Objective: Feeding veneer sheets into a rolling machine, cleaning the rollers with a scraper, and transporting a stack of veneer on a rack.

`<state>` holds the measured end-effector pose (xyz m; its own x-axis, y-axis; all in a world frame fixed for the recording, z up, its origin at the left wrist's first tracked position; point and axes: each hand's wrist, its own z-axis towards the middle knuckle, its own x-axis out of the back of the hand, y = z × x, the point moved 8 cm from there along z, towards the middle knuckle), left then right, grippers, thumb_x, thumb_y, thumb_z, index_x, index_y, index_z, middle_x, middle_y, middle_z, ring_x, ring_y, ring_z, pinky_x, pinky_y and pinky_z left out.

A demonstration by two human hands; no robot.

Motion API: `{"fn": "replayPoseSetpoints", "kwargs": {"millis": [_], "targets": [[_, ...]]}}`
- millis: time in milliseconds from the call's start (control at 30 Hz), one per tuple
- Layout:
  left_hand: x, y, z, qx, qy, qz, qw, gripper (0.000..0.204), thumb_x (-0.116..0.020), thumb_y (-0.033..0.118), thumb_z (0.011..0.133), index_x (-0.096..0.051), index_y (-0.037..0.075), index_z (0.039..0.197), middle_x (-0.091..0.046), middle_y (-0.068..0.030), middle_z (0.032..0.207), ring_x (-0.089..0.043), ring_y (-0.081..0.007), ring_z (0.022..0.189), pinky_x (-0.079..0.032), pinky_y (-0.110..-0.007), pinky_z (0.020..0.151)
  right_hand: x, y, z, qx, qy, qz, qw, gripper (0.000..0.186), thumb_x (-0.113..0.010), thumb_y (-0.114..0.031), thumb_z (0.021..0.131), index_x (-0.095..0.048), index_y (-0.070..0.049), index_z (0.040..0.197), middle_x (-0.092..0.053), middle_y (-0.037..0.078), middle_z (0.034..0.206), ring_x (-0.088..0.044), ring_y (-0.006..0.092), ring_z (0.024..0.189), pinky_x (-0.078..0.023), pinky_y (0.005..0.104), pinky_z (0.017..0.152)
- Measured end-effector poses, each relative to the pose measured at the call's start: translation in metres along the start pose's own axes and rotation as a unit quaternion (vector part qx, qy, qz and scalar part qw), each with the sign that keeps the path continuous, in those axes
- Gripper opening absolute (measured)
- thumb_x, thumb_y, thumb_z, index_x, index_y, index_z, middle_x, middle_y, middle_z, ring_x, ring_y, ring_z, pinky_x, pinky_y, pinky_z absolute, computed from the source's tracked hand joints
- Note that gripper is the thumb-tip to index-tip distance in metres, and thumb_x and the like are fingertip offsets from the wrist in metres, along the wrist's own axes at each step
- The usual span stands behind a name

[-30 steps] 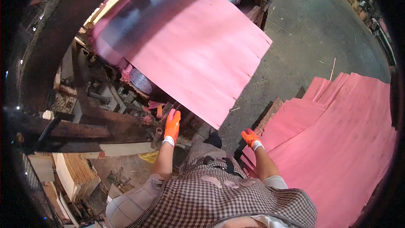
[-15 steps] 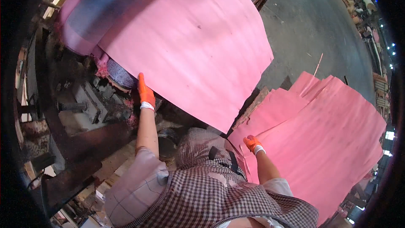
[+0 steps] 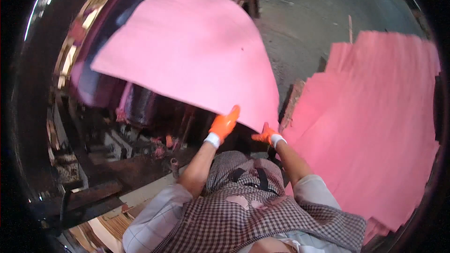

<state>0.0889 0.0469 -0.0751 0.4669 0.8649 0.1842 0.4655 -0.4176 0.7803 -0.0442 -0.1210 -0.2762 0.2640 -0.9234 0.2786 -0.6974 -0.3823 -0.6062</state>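
A thin pink sheet (image 3: 183, 37) slants across the roller machine (image 3: 86, 79), its near edge hanging over dark machinery. My left hand (image 3: 224, 122) in an orange glove grips that near edge, fingers partly hidden by the sheet. My right hand (image 3: 266, 136), also orange-gloved, is at the near right corner, thumb raised against the sheet and fingers apart, pointing left. Right of it lies an overlapping pile of pink sheets (image 3: 365, 126), blurred by motion.
Rusty metal framework (image 3: 93, 192) fills the lower left, with stacked pale boards (image 3: 98, 234) below it. A rough wooden edge (image 3: 293, 100) borders the pink pile. Grey concrete floor (image 3: 318, 4) stretches beyond, behind the pile and machine.
The sheet has swung away from the roller's length, its far left corner now showing. My left hand moved right along its edge; my right hand moved up to the corner. The view has shifted.
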Motion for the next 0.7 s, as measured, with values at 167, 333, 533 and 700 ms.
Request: {"fn": "replayPoseSetpoints", "kwargs": {"millis": [167, 333, 533, 700], "targets": [[-0.185, 0.188, -0.029, -0.311, -0.059, 0.392, 0.864, 0.063, -0.040, 0.057, 0.099, -0.070, 0.001, 0.103, -0.068, -0.0280, 0.101, -0.065, -0.0473, 0.097, -0.050, -0.054, 0.085, 0.063, -0.026, 0.000, 0.042, 0.129, 0.051, 0.989, 0.047, -0.052, -0.023, 0.099, -0.047, -0.002, 0.140, -0.062, 0.023, 0.128, -0.060, 0.0362, 0.116, -0.047, 0.0461, 0.100], [-0.417, 0.193, -0.164, -0.477, -0.250, 0.507, 0.673, 0.047, -0.050, 0.039, 0.095, -0.056, 0.010, 0.133, -0.070, -0.0228, 0.099, -0.067, -0.0449, 0.093, -0.053, -0.053, 0.080, 0.073, 0.164, 0.047, 0.195, 0.192, 0.914, 0.300, 0.046, -0.052, -0.051, 0.101, -0.058, -0.013, 0.126, -0.067, 0.007, 0.110, -0.066, 0.0238, 0.083, -0.055, 0.0436, 0.059], [-0.437, 0.110, -0.261, -0.459, -0.479, 0.346, 0.664, 0.062, -0.055, 0.031, 0.094, -0.039, 0.017, 0.152, -0.069, -0.0212, 0.113, -0.068, -0.0409, 0.094, -0.055, -0.044, 0.081, 0.026, 0.306, -0.102, 0.056, 0.292, 0.821, 0.487, 0.057, -0.052, -0.054, 0.099, -0.050, -0.012, 0.137, -0.062, 0.010, 0.124, -0.066, 0.0270, 0.097, -0.056, 0.0457, 0.065], [-0.392, 0.079, -0.228, -0.379, -0.554, 0.292, 0.681, 0.060, -0.058, 0.028, 0.096, -0.042, 0.015, 0.151, -0.069, -0.0166, 0.123, -0.070, -0.0236, 0.098, -0.054, -0.033, 0.087, -0.010, 0.452, -0.197, -0.248, 0.363, 0.683, 0.583, 0.067, -0.052, -0.057, 0.099, -0.042, -0.010, 0.146, -0.058, 0.014, 0.135, -0.066, 0.0297, 0.108, -0.056, 0.0474, 0.070]]}}
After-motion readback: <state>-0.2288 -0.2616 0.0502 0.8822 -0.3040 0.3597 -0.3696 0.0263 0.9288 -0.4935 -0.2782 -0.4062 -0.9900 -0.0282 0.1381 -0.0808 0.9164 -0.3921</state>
